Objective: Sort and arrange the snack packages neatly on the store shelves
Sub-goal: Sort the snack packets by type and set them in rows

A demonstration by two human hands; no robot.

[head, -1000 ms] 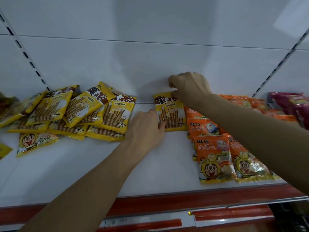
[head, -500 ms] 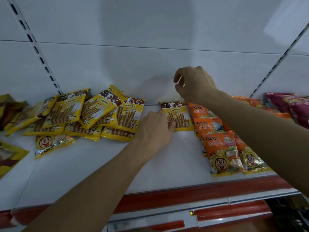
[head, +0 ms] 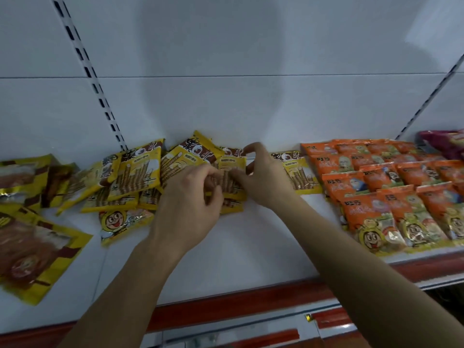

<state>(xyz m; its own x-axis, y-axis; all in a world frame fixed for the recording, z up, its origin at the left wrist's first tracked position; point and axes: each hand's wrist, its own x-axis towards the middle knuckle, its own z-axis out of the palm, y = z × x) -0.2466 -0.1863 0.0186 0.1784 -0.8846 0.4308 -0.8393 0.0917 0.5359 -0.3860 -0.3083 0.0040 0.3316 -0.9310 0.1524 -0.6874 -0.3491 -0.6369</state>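
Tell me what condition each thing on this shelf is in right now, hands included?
Left hand: fingers curled on the yellow wafer-stick pack.
Right hand: pinching the same pack's upper edge.
Yellow wafer-stick pack: held by both hands, atop the pile.
Yellow pile: jumbled, overlapping, tilted.
Single yellow pack: lying flat beside the orange rows.
Orange packs: neat overlapping rows.
Shelf: partly bare.

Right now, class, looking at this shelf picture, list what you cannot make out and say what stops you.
- Yellow wafer-stick packet, head view: its middle is covered by the left hand and right hand.
- Pink packets: cut off by the right edge.
- Large yellow packet: blurred, cut by the left edge.
- Orange packets: print too small to read.
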